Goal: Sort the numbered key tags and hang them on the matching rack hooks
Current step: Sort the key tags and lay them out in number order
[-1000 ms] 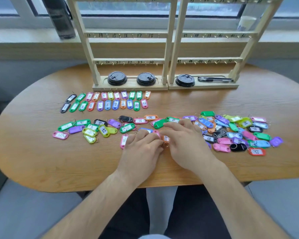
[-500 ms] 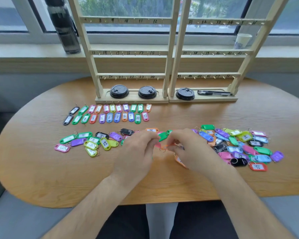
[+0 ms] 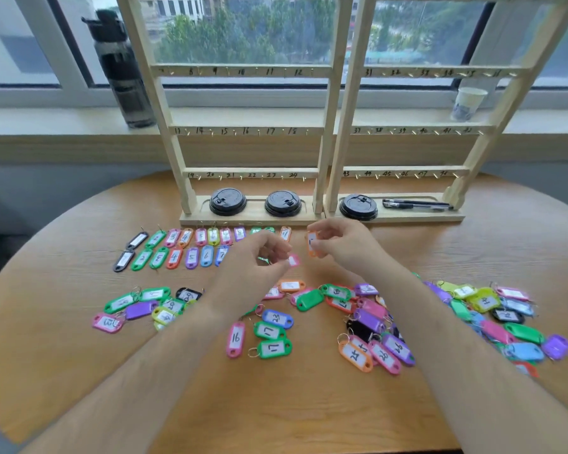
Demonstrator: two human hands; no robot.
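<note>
Two wooden racks [image 3: 333, 126] with numbered hooks stand at the table's far side. In front of the left rack lie two sorted rows of key tags [image 3: 174, 249]. My right hand [image 3: 345, 240] pinches an orange tag [image 3: 312, 244] just past the rows' right end. My left hand [image 3: 259, 257] pinches a pink tag [image 3: 292, 261] beside it. Unsorted tags lie in a loose group at the left [image 3: 138, 306], in the middle [image 3: 269, 335] and in a pile at the right [image 3: 492, 319].
Three black cup lids [image 3: 227, 201] and pens [image 3: 413, 204] sit in the rack bases. A dark bottle [image 3: 122, 70] and a paper cup [image 3: 468, 103] stand on the windowsill. The wooden table [image 3: 63, 371] has bare surface near its front edge.
Both hands lifted off the middle pile and moved away from me toward the sorted rows, each now holding a tag. The view tilted up, showing more of the racks.
</note>
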